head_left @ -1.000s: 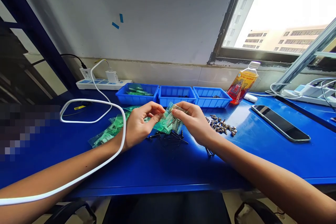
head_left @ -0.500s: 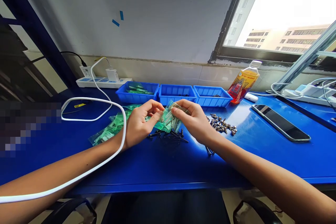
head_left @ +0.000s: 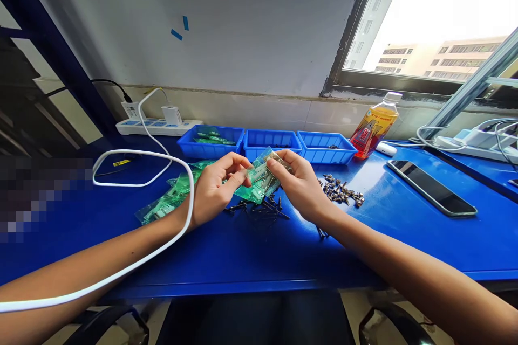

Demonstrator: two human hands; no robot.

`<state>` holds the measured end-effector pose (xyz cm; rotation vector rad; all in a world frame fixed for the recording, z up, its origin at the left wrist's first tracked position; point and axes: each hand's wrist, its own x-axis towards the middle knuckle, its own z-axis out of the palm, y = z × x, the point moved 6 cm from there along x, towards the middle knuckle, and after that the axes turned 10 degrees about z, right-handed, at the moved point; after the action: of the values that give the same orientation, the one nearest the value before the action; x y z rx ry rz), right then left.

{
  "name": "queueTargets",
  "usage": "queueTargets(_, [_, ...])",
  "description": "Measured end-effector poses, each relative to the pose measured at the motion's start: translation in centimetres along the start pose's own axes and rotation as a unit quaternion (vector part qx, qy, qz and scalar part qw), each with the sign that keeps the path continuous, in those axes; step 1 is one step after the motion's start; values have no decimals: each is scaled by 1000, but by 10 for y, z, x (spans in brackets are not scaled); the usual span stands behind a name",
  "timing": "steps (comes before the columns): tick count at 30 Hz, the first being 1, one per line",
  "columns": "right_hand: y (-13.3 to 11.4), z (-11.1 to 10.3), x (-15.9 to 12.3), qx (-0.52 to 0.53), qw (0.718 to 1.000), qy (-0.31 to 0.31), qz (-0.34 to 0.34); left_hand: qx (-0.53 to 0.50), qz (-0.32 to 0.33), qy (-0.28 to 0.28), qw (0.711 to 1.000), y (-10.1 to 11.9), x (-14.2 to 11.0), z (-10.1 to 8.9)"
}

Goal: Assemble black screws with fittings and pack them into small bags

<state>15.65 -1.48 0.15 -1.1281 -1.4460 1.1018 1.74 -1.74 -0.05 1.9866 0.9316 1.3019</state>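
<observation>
Between my hands, above the blue table, is a small clear green plastic bag (head_left: 261,177) with pale and metal pieces inside. My left hand (head_left: 220,186) pinches its left edge between thumb and fingers. On the other side my right hand (head_left: 297,180) grips the bag, thumb on top and fingers behind. Under the bag lies a pile of dark screws (head_left: 269,210). More green bags (head_left: 172,197) are heaped beside and behind my left wrist. To the right of my right hand is a pile of shiny screws (head_left: 342,192), and a few long dark screws (head_left: 321,233) show beneath my right wrist.
Three blue bins stand at the back: the left bin (head_left: 188,146) with green bags, the middle bin (head_left: 271,152) and right bin (head_left: 327,156) with small dark parts. A white cable (head_left: 162,250) crosses my left forearm. A drink bottle (head_left: 374,126) and phone (head_left: 431,187) are at right.
The bag has tilted slightly, and my right thumb has shifted a little to the right on it. Both hands keep hold; the view has moved very slightly.
</observation>
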Motion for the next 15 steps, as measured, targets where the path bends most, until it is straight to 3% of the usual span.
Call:
queueTargets(7, [0, -7, 1, 10, 999, 52, 2, 33, 15, 3, 999, 4, -1, -1])
queueTargets(15, [1, -9, 2, 34, 997, 71, -3, 134, 40, -18, 990, 8, -2, 1])
